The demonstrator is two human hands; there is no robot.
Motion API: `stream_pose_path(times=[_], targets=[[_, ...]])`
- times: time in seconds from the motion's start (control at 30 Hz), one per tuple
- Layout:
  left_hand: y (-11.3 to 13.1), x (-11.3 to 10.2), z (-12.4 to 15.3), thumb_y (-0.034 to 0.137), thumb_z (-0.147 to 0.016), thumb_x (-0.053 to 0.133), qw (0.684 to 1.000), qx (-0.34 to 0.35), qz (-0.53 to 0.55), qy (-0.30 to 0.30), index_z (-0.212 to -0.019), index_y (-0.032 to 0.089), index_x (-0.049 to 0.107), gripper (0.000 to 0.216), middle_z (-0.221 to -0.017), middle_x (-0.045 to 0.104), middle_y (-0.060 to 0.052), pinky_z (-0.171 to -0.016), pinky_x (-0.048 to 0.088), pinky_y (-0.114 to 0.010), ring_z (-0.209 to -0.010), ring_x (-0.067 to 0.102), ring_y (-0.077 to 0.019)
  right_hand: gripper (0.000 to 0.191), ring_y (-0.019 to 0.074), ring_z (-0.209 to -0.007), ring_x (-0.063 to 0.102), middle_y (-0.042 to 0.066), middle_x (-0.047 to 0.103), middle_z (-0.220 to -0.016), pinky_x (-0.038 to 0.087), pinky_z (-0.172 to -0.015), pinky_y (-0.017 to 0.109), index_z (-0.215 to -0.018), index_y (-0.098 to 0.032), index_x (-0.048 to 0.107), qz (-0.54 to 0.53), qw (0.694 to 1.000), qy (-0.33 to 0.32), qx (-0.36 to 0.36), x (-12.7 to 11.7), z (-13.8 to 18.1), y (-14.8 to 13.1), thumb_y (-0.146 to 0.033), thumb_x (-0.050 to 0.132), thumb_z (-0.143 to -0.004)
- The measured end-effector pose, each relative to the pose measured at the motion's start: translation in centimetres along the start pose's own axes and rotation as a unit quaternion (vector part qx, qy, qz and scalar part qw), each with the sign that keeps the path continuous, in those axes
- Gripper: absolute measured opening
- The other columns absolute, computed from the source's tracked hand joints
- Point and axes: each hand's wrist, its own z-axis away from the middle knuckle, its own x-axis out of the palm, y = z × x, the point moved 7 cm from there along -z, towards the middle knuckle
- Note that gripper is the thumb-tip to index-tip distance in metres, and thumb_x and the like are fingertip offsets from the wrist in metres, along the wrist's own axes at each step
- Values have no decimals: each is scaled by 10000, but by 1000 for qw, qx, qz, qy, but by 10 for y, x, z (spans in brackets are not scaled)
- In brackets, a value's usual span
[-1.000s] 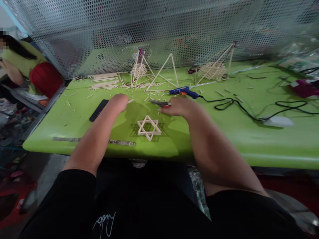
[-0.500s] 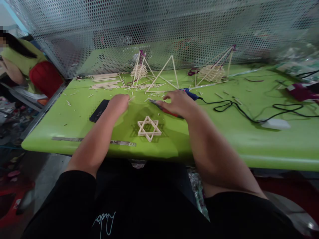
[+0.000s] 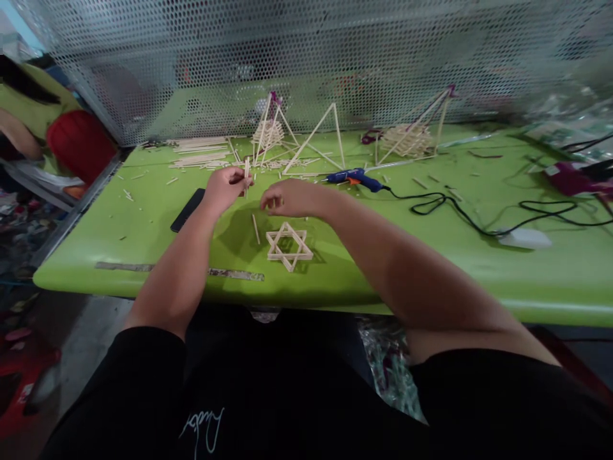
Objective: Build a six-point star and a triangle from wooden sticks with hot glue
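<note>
My left hand (image 3: 226,190) is closed, pinching upright thin wooden sticks (image 3: 246,177) between thumb and fingers. To its right, my right hand (image 3: 290,198) hovers over the table with loosely curled fingers, nothing visible in them. Just below those fingertips a short wooden stick (image 3: 256,229) stands out against the green surface; whether it touches the table I cannot tell. A six-pointed star of stacked wooden sticks (image 3: 290,256) lies on the table nearer to me. No pliers show now; my right hand and forearm cover part of that area.
Behind my hands lie a blue glue gun (image 3: 352,177) with a black cord, loose sticks (image 3: 201,145) and stick frames (image 3: 268,136). A phone (image 3: 188,209) lies by my left forearm, a patterned strip (image 3: 234,274) near the front edge. A person (image 3: 29,102) sits at far left.
My right hand has moved left from the pliers toward my left hand, uncovering the glue gun. My left hand has turned its sticks upright. A short stick now appears left of the star.
</note>
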Motion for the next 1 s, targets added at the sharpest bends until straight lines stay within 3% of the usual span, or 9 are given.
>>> stream_pose_path(times=[0.17, 0.3, 0.4, 0.5, 0.67, 0.83, 1.0], targets=[[-9, -2, 1, 171, -1077, 825, 990, -48, 133, 16, -1248, 209, 865, 179, -1155, 914, -100, -937, 727, -369, -1023, 878, -208, 348, 238, -978, 760, 55, 894, -1219, 552, -910, 362, -1101, -286, 959, 11, 991, -115, -70, 30, -38, -23, -56, 840, -867], [-12, -8, -1, 140, -1102, 791, 977, -69, 198, 36, -1264, 205, 858, 187, -1173, 916, -98, -983, 732, -365, -1075, 893, -205, 237, 224, -866, 704, 69, 862, -1107, 526, -858, 373, -965, -243, 931, -3, 989, -132, -65, 43, -46, -15, -58, 841, -847], [-13, -11, -1, 169, -1103, 811, 969, -77, 231, 48, -1263, 209, 844, 168, -1190, 916, -88, -991, 739, -364, -1083, 899, -208, 124, 249, -877, 706, 94, 853, -1067, 534, -871, 395, -890, -219, 892, -43, 993, -101, -43, 37, -39, -2, -103, 882, -849], [-12, -12, -1, 193, -1085, 846, 963, -76, 254, 54, -1218, 206, 833, 135, -1245, 914, -87, -1003, 739, -361, -1115, 899, -212, 53, 270, -942, 738, 102, 870, -1091, 574, -915, 409, -994, -226, 873, -119, 992, -26, -16, 22, -25, 13, -220, 891, -945], [-8, -6, 2, 244, -1007, 949, 958, -74, 276, 33, -1166, 196, 833, 202, -1232, 916, -109, -1028, 744, -414, -1126, 904, -250, 157, 203, -862, 715, 68, 863, -1052, 623, -819, 347, -1178, -247, 809, -285, 949, 132, 23, 2, -8, 40, -386, 792, -1108], [-6, 2, 4, 228, -939, 1016, 955, -88, 282, 4, -1229, 218, 845, 337, -1177, 913, -99, -1013, 749, -444, -1106, 910, -277, 266, 130, -697, 653, 7, 807, -881, 594, -679, 278, -1134, -215, 825, -431, 881, 194, 35, 7, -9, 50, -359, 986, -978], [-5, 10, 8, 202, -920, 1026, 955, -102, 279, -23, -1167, 202, 859, 299, -1124, 898, -85, -976, 757, -440, -1011, 898, -251, 296, 138, -711, 731, -1, 798, -845, 654, -676, 269, -1056, -210, 832, -461, 865, 195, 38, 12, -9, 46, -301, 1070, -904]])
